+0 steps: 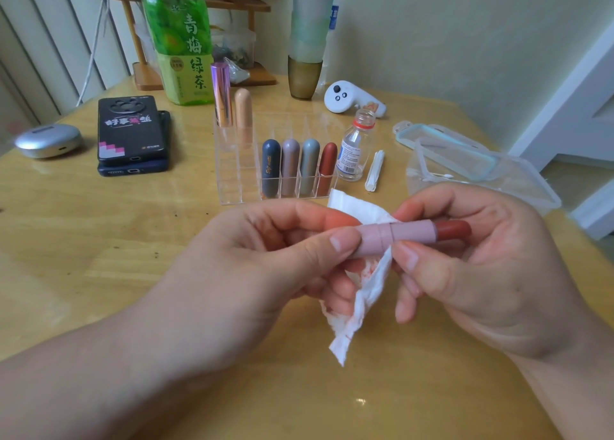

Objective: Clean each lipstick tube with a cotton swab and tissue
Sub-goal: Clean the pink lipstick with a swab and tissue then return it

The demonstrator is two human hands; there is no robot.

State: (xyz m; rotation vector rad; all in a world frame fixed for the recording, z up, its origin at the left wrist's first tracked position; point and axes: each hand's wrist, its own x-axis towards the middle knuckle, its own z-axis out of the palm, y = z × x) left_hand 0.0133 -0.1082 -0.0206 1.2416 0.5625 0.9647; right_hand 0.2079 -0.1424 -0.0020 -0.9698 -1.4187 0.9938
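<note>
We hold the uncapped pink lipstick tube (395, 235) over the wooden tabletop (99, 240): left hand (249, 266) pinches its base plus the red-stained white tissue (368, 290), right hand (481, 273) pinches the barrel; wiping looks underway, six racked capped tubes (290, 165) status unclear

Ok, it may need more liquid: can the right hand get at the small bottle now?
Probably not yet: the right hand pinches the lipstick. The path to the small bottle looks clear otherwise.

On our yellow wooden desk (99, 240) we see a clear organizer (232, 187) at the middle, two stacked phones (131, 133) and a silver case (48, 140) to its left, a green tea bottle (181, 40) behind it, and a small glass bottle (354, 150), a bundle of swabs (375, 170) and a plastic box (531, 187) to its right.
</note>
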